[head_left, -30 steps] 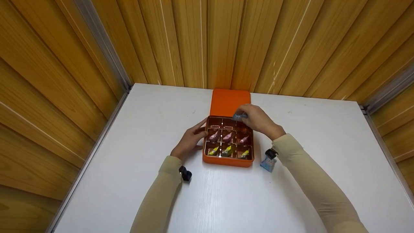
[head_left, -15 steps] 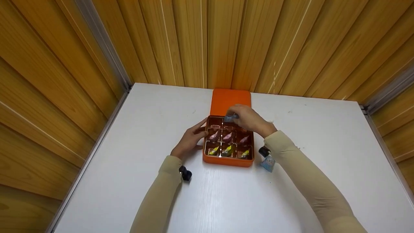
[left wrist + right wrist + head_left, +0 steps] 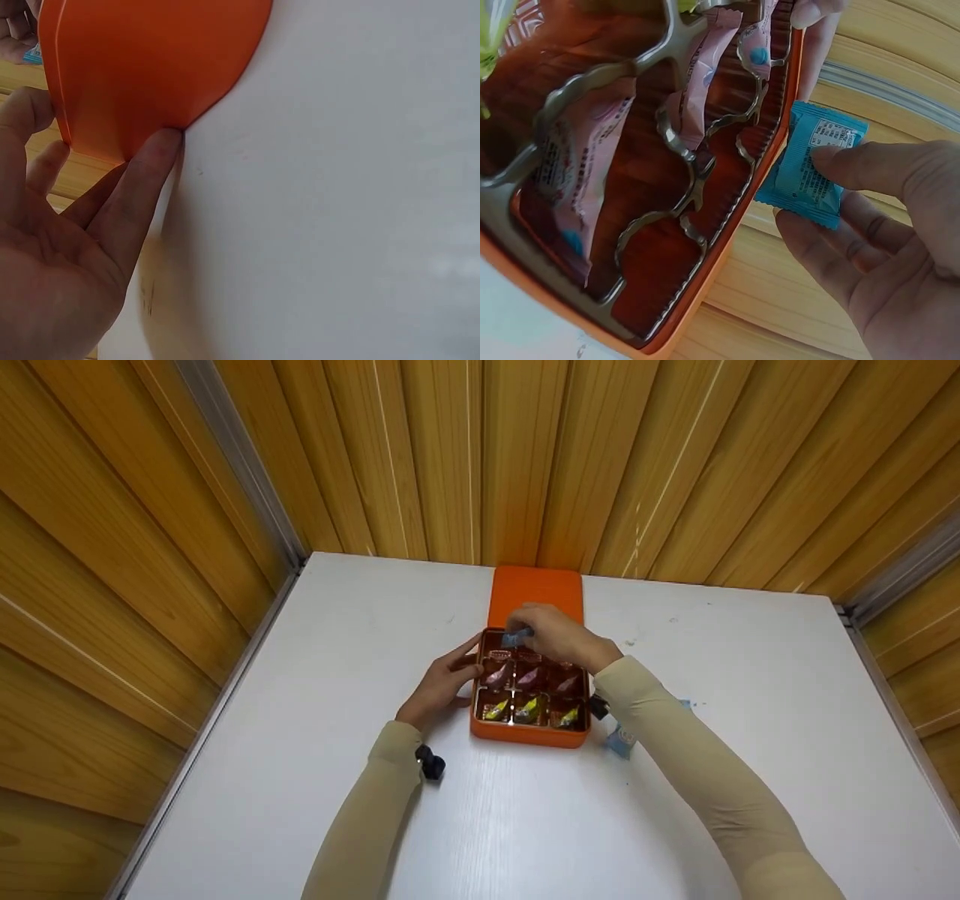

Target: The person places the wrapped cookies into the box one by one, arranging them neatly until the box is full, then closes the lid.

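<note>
An orange box (image 3: 529, 737) with a brown compartment tray lies on the white table. My left hand (image 3: 442, 686) holds its left side, thumb on the rim; in the left wrist view the fingers (image 3: 154, 161) press the outer wall. My right hand (image 3: 559, 634) pinches a blue wrapped candy (image 3: 810, 165) between thumb and fingers, over the far-left compartment in the head view. Pink wrapped candies (image 3: 592, 165) lie in the middle row. Yellow-green wrapped candies (image 3: 529, 709) fill the near row. The right hand partly hides the far row.
An orange lid (image 3: 536, 585) lies behind the box, near the wooden wall (image 3: 420, 457). Blue wrapped candies (image 3: 619, 742) lie right of the box, partly hidden by the right sleeve (image 3: 697, 750). Each wrist wears a small black camera (image 3: 430, 763).
My right hand has moved left along the far row, carrying the blue candy from the right compartment to above the far-left one. The left hand and the box have stayed still.
</note>
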A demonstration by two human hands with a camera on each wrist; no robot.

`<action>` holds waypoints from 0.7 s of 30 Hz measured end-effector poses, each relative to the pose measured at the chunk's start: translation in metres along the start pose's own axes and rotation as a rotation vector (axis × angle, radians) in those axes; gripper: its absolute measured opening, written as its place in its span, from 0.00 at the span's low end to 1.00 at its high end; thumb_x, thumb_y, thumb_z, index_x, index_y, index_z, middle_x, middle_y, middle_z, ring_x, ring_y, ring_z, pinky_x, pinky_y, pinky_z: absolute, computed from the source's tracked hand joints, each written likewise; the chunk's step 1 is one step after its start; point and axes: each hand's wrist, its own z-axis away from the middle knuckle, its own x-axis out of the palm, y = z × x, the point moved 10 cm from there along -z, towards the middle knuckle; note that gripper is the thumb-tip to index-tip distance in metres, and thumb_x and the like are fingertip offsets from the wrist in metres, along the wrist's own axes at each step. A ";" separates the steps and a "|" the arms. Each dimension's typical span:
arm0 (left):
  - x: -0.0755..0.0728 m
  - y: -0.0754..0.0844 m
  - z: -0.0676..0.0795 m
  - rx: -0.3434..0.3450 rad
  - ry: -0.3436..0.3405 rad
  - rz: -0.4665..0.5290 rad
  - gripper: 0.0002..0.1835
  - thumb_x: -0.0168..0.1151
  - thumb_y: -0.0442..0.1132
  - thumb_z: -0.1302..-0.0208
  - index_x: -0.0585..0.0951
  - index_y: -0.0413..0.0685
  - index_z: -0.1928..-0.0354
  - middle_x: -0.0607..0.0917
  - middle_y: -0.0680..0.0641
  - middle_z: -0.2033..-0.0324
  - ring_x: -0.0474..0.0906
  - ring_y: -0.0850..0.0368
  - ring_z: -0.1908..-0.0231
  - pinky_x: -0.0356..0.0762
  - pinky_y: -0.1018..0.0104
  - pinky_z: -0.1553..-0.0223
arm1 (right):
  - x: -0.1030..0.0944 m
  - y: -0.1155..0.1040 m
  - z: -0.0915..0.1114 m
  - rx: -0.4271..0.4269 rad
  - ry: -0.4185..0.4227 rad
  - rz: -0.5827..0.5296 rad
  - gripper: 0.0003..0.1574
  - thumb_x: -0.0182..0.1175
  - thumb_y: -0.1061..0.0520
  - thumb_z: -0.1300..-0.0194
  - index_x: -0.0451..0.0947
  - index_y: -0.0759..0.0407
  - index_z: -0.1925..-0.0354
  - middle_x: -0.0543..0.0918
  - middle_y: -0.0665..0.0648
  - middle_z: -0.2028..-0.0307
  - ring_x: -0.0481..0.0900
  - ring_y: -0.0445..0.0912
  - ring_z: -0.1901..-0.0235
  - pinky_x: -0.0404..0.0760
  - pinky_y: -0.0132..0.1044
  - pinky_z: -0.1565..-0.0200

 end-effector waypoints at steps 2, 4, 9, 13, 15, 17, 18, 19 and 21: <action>-0.001 -0.001 0.000 -0.006 0.005 -0.003 0.34 0.60 0.42 0.21 0.66 0.74 0.19 0.76 0.42 0.29 0.80 0.45 0.40 0.89 0.54 0.62 | 0.002 -0.002 -0.003 -0.007 -0.011 0.002 0.18 0.65 0.69 0.27 0.84 0.65 0.41 0.83 0.62 0.46 0.81 0.57 0.44 0.80 0.52 0.36; -0.001 -0.001 0.000 -0.011 0.006 -0.002 0.34 0.61 0.43 0.22 0.66 0.74 0.19 0.76 0.42 0.29 0.79 0.45 0.39 0.89 0.53 0.61 | 0.002 -0.005 -0.005 -0.016 -0.017 -0.001 0.18 0.65 0.69 0.27 0.84 0.65 0.41 0.83 0.62 0.46 0.81 0.57 0.44 0.80 0.52 0.36; -0.001 0.000 0.001 -0.006 0.005 -0.001 0.34 0.61 0.42 0.22 0.66 0.74 0.19 0.76 0.41 0.29 0.78 0.43 0.38 0.88 0.53 0.61 | 0.005 -0.009 -0.009 -0.029 -0.030 -0.004 0.18 0.65 0.70 0.27 0.84 0.65 0.42 0.83 0.61 0.47 0.81 0.56 0.45 0.80 0.50 0.36; -0.001 0.000 0.001 -0.005 0.000 0.014 0.34 0.61 0.42 0.22 0.67 0.75 0.19 0.77 0.42 0.29 0.79 0.44 0.38 0.89 0.52 0.60 | 0.008 -0.009 -0.013 -0.033 -0.039 0.012 0.14 0.65 0.69 0.27 0.86 0.63 0.45 0.83 0.60 0.49 0.81 0.54 0.48 0.81 0.48 0.38; -0.001 0.001 0.001 -0.009 -0.001 0.011 0.34 0.61 0.43 0.22 0.67 0.77 0.20 0.77 0.43 0.29 0.79 0.44 0.38 0.89 0.51 0.59 | 0.009 -0.010 -0.015 -0.054 -0.036 0.016 0.12 0.65 0.69 0.28 0.86 0.62 0.48 0.83 0.60 0.51 0.81 0.54 0.49 0.82 0.48 0.40; -0.001 0.001 0.001 -0.011 0.000 0.004 0.34 0.61 0.44 0.22 0.67 0.78 0.20 0.77 0.43 0.29 0.79 0.45 0.37 0.89 0.51 0.58 | 0.011 -0.010 -0.016 -0.060 -0.039 0.018 0.12 0.66 0.70 0.28 0.86 0.62 0.49 0.83 0.60 0.51 0.81 0.54 0.49 0.82 0.48 0.40; -0.001 0.001 0.001 -0.013 0.002 -0.005 0.34 0.61 0.44 0.22 0.67 0.78 0.20 0.77 0.43 0.29 0.78 0.45 0.37 0.88 0.51 0.57 | 0.012 -0.009 -0.016 -0.061 -0.042 0.019 0.12 0.65 0.70 0.28 0.86 0.62 0.49 0.83 0.60 0.51 0.81 0.54 0.48 0.82 0.48 0.40; -0.001 0.001 0.002 -0.016 0.007 -0.016 0.34 0.61 0.44 0.22 0.67 0.78 0.20 0.77 0.43 0.29 0.78 0.45 0.37 0.89 0.51 0.57 | 0.012 -0.009 -0.017 -0.064 -0.044 0.021 0.13 0.65 0.71 0.28 0.86 0.63 0.49 0.83 0.60 0.51 0.81 0.55 0.48 0.82 0.49 0.40; -0.002 0.001 0.002 -0.019 0.013 -0.030 0.34 0.61 0.44 0.22 0.67 0.78 0.20 0.76 0.42 0.29 0.78 0.44 0.36 0.89 0.52 0.58 | 0.014 -0.009 -0.018 -0.061 -0.053 0.023 0.13 0.65 0.71 0.29 0.86 0.63 0.48 0.83 0.61 0.51 0.82 0.55 0.48 0.82 0.49 0.39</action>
